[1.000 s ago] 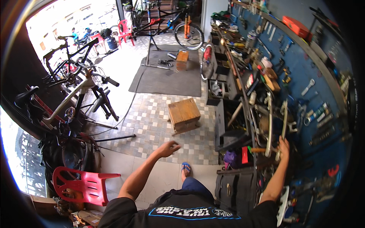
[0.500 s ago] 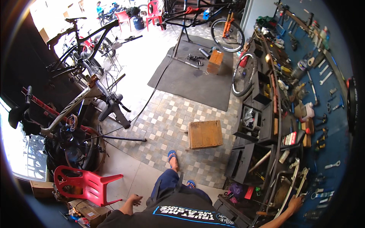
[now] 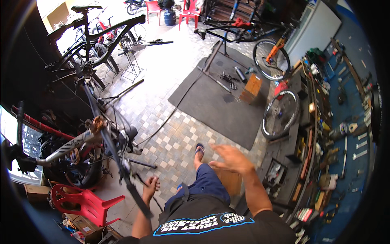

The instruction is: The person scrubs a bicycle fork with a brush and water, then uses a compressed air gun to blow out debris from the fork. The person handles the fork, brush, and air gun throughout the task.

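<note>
Here, 1 slim handlebar (image 3: pixel 115 156) (near the left hand (image 3: pixel 151 186)) looks dark.

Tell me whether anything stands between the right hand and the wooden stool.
Nothing visible does. The wooden stool shows below the open right hand; the blue shorts and right forearm only hide parts of it from the camera.
</note>
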The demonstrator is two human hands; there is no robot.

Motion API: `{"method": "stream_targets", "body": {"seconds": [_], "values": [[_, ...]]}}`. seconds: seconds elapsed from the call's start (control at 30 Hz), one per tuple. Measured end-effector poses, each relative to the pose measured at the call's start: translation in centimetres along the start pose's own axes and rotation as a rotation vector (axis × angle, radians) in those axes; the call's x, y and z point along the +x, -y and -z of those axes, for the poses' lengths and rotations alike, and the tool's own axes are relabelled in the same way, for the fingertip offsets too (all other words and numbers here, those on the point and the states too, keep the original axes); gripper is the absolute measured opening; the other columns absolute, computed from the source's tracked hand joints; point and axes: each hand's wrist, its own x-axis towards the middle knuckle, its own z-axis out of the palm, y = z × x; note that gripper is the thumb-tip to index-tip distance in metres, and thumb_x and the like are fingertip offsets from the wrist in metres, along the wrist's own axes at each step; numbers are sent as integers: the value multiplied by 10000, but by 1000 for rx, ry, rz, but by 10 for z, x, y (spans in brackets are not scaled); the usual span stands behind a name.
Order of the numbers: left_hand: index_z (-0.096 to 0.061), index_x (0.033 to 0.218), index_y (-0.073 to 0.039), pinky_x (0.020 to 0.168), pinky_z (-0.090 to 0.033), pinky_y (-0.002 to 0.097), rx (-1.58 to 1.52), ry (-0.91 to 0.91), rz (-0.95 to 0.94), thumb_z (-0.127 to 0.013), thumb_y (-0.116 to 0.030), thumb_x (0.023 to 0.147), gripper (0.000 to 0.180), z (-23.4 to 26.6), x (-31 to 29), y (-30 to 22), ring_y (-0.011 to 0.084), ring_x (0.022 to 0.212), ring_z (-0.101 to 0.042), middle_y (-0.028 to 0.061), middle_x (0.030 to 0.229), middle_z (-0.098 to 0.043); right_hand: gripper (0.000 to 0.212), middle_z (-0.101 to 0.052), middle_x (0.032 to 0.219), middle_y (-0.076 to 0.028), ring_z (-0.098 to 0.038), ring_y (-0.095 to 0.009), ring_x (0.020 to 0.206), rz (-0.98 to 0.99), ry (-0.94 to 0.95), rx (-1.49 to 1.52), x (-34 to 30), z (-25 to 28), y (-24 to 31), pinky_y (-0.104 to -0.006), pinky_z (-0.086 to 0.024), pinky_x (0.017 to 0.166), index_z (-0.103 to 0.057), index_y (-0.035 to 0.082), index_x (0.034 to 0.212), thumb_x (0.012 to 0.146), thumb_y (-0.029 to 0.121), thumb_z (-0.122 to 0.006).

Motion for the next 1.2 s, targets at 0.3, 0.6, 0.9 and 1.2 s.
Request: {"method": "stream_targets", "body": {"seconds": [0.3,0.6,0.9,1.2], "values": [[-782,1076,-13,868,-573,433,161,-309,175,-767,-393,857,439,-109,39,16,343,1020,-745,212,1028,-779,760,-631,1355,-185,-603,-379,1263,42,333,-187,296,64,-136,-482,-485,1077,-471,148,1558,955,570,-660],[-740,1108,13,793,-577,419,375,-388,217,-740,-415,913,470,-148,312,-216,301,897,-752,191,966,-775,660,-660,1321,-186,-606,-384,1272,130,413,-196,525,186,-205,-506,-490,1074,-518,135,1508,970,481,-678],[-656,1234,-75,933,-531,499,939,-253,-638,-750,-311,914,408,-190,641,-596,414,1108,-647,226,1181,-667,621,-673,1303,-174,-614,-370,1270,67,366,-218,791,269,-235,-492,-502,1059,-547,118,1484,975,449,-675],[-758,959,-105,883,-490,413,1709,3,-861,-636,-278,911,217,-208,908,-810,282,1122,-624,124,1075,-722,649,-655,1291,-179,-596,-369,1248,-209,160,-81,925,385,-296,-455,-474,1076,-528,109,1515,980,445,-678]]}}
